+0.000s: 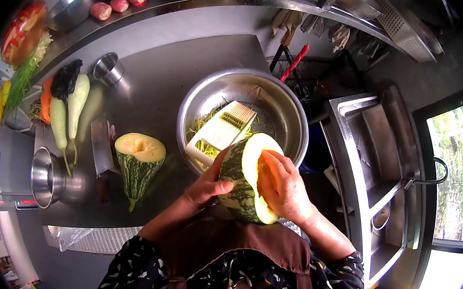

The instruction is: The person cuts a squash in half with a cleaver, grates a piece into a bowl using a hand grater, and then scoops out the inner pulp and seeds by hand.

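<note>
A large piece of green striped squash (232,198) is held near my body, its yellow cut face turned to the right. My left hand (209,184) grips its rind from the left, thumb on the skin. The fingers of my right hand (284,188) reach into the hollow of the cut face; what they touch inside is hidden. Just beyond is a wide metal bowl (280,102) with a white grater (224,130) resting in it over pale green shreds (204,124). Another cut squash half (139,163) lies on the steel table (160,76), and a cleaver (102,146) is left of it.
Pale long squashes (78,102) and small metal bowls (47,178) (108,69) are at the table's left. A raised shelf (160,12) with radishes (119,4) runs along the back. To the right stands a steel sink (373,152) with a faucet (434,178).
</note>
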The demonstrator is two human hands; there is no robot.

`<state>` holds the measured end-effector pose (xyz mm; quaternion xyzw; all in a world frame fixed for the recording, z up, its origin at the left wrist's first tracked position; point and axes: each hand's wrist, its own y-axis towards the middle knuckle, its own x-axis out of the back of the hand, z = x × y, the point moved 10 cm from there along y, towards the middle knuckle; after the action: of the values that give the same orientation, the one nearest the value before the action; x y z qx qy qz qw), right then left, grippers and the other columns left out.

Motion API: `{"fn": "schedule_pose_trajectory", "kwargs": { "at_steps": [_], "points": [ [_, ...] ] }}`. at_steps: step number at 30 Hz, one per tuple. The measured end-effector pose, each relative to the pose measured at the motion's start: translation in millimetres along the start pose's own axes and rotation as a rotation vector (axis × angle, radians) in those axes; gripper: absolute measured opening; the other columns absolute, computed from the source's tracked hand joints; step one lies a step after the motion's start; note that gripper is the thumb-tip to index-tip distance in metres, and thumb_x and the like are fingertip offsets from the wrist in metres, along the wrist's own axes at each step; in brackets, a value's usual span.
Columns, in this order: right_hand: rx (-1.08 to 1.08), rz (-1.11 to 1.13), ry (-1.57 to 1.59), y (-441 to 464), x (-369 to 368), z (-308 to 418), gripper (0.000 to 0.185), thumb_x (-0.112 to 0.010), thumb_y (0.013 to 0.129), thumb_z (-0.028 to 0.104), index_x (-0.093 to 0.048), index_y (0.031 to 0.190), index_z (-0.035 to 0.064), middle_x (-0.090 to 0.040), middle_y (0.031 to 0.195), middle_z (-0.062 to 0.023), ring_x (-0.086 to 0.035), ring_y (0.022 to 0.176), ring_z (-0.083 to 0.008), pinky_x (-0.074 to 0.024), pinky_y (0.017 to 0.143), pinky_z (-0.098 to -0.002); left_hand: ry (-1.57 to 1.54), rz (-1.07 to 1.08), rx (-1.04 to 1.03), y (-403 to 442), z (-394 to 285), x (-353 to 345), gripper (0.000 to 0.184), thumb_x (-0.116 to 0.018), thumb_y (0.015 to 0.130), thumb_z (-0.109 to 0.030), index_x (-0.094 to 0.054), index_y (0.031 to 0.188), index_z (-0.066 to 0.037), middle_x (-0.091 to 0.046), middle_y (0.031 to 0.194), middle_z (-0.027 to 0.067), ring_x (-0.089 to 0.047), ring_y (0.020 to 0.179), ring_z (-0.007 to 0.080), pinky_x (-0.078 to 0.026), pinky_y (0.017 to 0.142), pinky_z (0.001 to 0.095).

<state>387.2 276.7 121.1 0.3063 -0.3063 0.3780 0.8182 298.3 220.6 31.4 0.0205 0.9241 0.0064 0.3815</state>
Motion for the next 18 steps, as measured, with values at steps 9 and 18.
{"fn": "schedule_pose_trajectory", "kwargs": {
  "at_steps": [9, 18],
  "points": [
    [-0.046, 0.222, 0.036, -3.6, -37.0, -23.4, 0.029, -0.057, 0.076, 0.002, -0.052, 0.104, -0.0045, -0.053, 0.112, -0.0262, -0.051, 0.103, -0.0423, -0.0458, 0.083, -0.0429, 0.072, -0.094, 0.023, 1.6, 2.2, -1.9, 0.100, -0.075, 0.069, -0.034, -0.016, 0.144, -0.003, -0.032, 0.139, 0.0128, -0.031, 0.129, 0.0240, -0.024, 0.107, 0.0377],
    [-0.126, 0.423, 0.467, -18.1, -71.0, -44.9, 0.025, -0.063, 0.075, 0.015, -0.061, 0.096, 0.0014, -0.064, 0.090, -0.0168, -0.060, 0.090, -0.0317, -0.0462, 0.081, -0.0370, 0.082, -0.041, 0.120, 0.3, 23.2, -0.4, 0.098, -0.077, 0.069, -0.031, -0.017, 0.143, -0.004, -0.034, 0.138, 0.0122, -0.032, 0.129, 0.0230, -0.025, 0.107, 0.0369]
  ]
}}
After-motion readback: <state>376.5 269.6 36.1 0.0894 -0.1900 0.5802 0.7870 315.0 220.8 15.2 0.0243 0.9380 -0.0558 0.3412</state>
